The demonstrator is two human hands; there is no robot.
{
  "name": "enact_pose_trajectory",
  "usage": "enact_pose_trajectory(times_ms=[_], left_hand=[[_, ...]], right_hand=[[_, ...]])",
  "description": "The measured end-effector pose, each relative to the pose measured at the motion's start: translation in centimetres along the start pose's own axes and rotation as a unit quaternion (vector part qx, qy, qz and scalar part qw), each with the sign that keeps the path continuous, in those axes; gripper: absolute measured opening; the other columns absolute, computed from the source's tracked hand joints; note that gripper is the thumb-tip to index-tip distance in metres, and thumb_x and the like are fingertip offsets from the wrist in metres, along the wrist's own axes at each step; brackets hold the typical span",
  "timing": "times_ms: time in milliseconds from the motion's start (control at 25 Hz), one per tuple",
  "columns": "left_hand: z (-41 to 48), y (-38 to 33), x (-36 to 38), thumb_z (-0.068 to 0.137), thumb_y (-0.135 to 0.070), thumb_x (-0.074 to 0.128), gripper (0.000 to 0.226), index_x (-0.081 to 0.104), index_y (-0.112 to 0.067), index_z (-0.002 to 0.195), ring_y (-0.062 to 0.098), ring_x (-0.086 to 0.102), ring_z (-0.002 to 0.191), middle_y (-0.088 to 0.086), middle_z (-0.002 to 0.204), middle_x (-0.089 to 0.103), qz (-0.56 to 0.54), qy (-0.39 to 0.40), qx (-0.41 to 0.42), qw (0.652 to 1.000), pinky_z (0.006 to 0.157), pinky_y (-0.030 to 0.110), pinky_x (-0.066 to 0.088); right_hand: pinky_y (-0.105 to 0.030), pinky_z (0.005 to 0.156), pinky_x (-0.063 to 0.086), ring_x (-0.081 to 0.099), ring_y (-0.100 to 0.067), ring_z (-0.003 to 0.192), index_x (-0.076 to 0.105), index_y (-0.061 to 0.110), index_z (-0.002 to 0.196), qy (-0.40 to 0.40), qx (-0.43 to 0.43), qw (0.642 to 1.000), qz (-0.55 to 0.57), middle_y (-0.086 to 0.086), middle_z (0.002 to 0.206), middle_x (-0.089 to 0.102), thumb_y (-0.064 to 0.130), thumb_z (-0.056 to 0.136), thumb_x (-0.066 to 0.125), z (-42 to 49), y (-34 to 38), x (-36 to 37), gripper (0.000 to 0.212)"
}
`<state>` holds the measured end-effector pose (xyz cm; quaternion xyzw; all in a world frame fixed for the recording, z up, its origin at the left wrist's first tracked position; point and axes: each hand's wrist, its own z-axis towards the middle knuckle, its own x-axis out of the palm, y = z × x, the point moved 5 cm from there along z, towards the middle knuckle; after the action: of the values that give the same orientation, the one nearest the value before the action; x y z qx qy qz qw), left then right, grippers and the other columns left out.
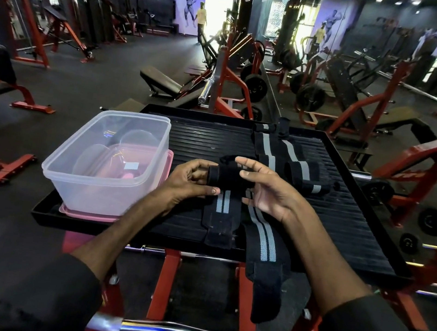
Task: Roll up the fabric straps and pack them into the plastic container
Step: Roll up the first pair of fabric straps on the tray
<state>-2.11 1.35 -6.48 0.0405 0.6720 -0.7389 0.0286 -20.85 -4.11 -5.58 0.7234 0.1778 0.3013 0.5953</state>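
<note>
I see left hand (pixel 192 181) pinching 1 end of the half-rolled strap (pixel 224 176), right hand (pixel 267 193) curled round the other | roll axis runs hand to hand | container (pixel 79 189) just beyond left hand, nearer it

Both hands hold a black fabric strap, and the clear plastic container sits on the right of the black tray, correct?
No: the head view shows the clear plastic container on the left of the black ribbed tray. Left hand and right hand do hold the black fabric strap.
</note>
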Motion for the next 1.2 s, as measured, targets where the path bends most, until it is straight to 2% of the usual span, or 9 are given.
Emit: enact_pose_trajectory(times_ms=[160,280,400,480,680,880,1000,1080,1200], left_hand=[[-0.2,-0.9,-0.1,0.068,0.019,0.079,0.059,0.061,-0.01,0.117,-0.002,0.07,0.091,0.005,0.106,0.071,0.033,-0.022,0.065,0.997,0.089,0.017,0.055],[-0.1,-1.0,-0.3,0.066,0.021,0.079,0.061,0.061,-0.012,0.115,-0.001,0.068,0.096,0.004,0.111,0.068,0.064,-0.039,0.089,0.993,0.088,0.012,0.052],[-0.2,-0.5,-0.2,0.079,0.013,0.074,0.056,0.058,-0.019,0.122,0.009,0.067,0.102,0.004,0.116,0.071,0.0,0.0,0.028,1.0,0.083,0.021,0.057],[-0.4,0.5,0.2,0.091,-0.008,0.071,0.048,0.054,-0.022,0.134,0.011,0.067,0.109,0.004,0.128,0.069,-0.03,0.066,-0.053,0.996,0.084,0.03,0.058],[-0.5,1.1,1.1,0.094,-0.044,0.061,0.053,0.054,-0.018,0.139,0.028,0.065,0.119,0.012,0.134,0.066,-0.072,0.154,-0.144,0.975,0.1,0.047,0.053],[0.0,0.9,1.1,0.086,-0.029,0.078,0.047,0.06,-0.019,0.129,0.021,0.07,0.106,0.01,0.115,0.073,-0.037,0.045,-0.042,0.997,0.08,0.033,0.055],[0.1,0.7,1.0,0.08,-0.018,0.083,0.05,0.062,-0.016,0.125,0.021,0.071,0.095,0.019,0.111,0.074,-0.035,0.015,-0.017,0.999,0.075,0.03,0.055],[0.0,0.3,0.8,0.08,-0.011,0.082,0.051,0.062,-0.015,0.126,0.02,0.071,0.095,0.016,0.111,0.074,-0.046,0.018,-0.007,0.999,0.072,0.028,0.058],[0.0,0.1,0.8,0.078,0.006,0.078,0.054,0.06,-0.011,0.126,0.024,0.07,0.1,0.02,0.116,0.072,-0.059,0.022,-0.004,0.998,0.08,0.037,0.061]], right_hand=[[-0.042,0.1,0.048,0.063,-0.018,0.115,0.061,0.025,0.129,0.008,0.039,0.993,-0.107,0.002,0.125,0.068,0.033,0.088,0.073,0.5,-0.7,0.1,0.044],[-0.036,0.093,0.047,0.062,-0.012,0.109,0.058,0.026,0.128,0.009,0.028,0.981,-0.19,0.002,0.127,0.065,0.034,0.093,0.072,0.6,-0.9,-0.1,0.039],[-0.036,0.089,0.048,0.063,-0.017,0.118,0.063,0.028,0.129,-0.037,-0.04,0.981,-0.184,-0.001,0.13,0.068,0.037,0.089,0.076,0.6,-0.5,-0.2,0.043],[-0.036,0.089,0.05,0.065,-0.021,0.119,0.064,0.026,0.129,-0.046,-0.068,0.983,-0.164,-0.004,0.13,0.069,0.035,0.087,0.078,0.6,-0.7,-0.3,0.045],[-0.038,0.099,0.055,0.067,-0.025,0.12,0.063,0.011,0.129,-0.041,-0.128,0.978,-0.159,-0.013,0.129,0.069,0.006,0.086,0.078,0.0,0.1,-0.2,0.046],[-0.039,0.103,0.053,0.063,-0.019,0.122,0.062,0.008,0.127,-0.039,-0.166,0.964,-0.204,-0.008,0.129,0.066,-0.014,0.073,0.08,0.2,0.5,0.1,0.061],[-0.033,0.094,0.057,0.064,-0.02,0.122,0.062,0.012,0.134,0.01,-0.103,0.983,-0.154,-0.01,0.135,0.064,-0.015,0.078,0.072,0.0,1.0,0.3,0.063],[-0.038,0.095,0.055,0.067,-0.019,0.116,0.061,0.017,0.137,0.053,-0.04,0.996,-0.052,-0.006,0.131,0.068,0.001,0.085,0.07,-0.1,1.4,0.5,0.055],[-0.045,0.101,0.046,0.067,-0.014,0.11,0.064,0.023,0.133,-0.007,-0.016,0.998,-0.061,0.006,0.116,0.074,0.027,0.082,0.072,0.3,1.4,0.1,0.051]])
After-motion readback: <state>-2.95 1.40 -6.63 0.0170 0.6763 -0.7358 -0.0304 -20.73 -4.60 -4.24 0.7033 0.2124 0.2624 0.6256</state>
